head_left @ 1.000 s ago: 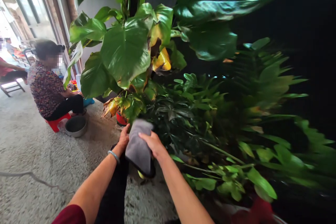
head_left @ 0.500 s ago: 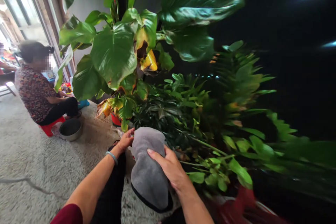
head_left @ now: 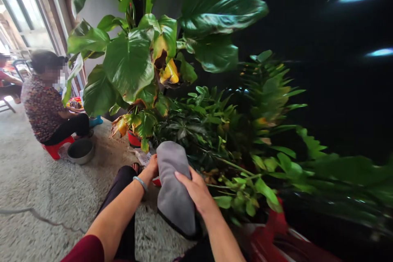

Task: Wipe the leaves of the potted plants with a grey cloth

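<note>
Above the rough grey concrete floor [head_left: 46,184], a long, soft, black-edged grey fabric piece [head_left: 175,190] points forward between the right hand [head_left: 198,192], fingers pinching its right edge, and the left hand [head_left: 152,168], touching farther forward, finger closure hidden.

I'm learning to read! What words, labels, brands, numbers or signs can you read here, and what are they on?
No text can be read.
White scrap near the red pot: dark marks, maybe print, too small to read.
Colourful items beside the seated person: too small and blurred to tell.
Grey fabric piece: no writing on the side in view.
</note>
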Motion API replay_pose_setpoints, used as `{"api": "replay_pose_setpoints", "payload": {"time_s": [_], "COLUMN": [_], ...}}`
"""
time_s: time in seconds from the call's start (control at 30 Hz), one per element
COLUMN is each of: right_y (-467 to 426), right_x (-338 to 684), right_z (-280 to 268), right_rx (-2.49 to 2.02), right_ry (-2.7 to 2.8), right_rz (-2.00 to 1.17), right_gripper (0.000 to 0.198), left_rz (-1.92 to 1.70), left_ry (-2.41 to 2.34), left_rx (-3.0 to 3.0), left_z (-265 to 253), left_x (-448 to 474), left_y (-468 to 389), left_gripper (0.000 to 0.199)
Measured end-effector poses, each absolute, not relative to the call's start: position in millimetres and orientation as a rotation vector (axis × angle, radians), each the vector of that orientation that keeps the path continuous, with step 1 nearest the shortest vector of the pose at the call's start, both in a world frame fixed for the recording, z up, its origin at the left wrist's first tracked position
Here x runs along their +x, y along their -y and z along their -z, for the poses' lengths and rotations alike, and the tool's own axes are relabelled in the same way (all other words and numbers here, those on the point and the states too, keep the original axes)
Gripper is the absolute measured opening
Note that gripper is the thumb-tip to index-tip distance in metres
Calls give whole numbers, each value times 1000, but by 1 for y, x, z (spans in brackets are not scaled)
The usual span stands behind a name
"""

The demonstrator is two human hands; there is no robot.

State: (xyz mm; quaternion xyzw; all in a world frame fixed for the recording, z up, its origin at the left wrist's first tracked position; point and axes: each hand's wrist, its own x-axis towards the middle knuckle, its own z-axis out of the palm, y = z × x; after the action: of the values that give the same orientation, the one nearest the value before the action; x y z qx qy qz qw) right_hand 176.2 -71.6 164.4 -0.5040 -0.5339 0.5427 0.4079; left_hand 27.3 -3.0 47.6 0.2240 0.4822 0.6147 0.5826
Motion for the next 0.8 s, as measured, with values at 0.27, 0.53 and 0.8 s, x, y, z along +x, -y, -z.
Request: {"api": "replay_pose_setpoints", "payload": {"time_s": [0.27,0.53,0.8], "right_y": [51,78,58], "right_x": [235,194,224], "right_z": [-218,-144,-181], "right_rx": [-1281,-1326,-1356], "right_ry": [834,757,777], "right_rz": [-997,-1518,-858], "right_gripper": [50,33,46], "left_rz": [-1310,-1395,-1383], "left_ry": [-986,-1010,-1075], "left_rx": [524,518,507], "left_z": [-40,-29,-33], "left_x": [28,37,38], "left_y": [3,-1,6], "left_gripper": [35,33,17]}}
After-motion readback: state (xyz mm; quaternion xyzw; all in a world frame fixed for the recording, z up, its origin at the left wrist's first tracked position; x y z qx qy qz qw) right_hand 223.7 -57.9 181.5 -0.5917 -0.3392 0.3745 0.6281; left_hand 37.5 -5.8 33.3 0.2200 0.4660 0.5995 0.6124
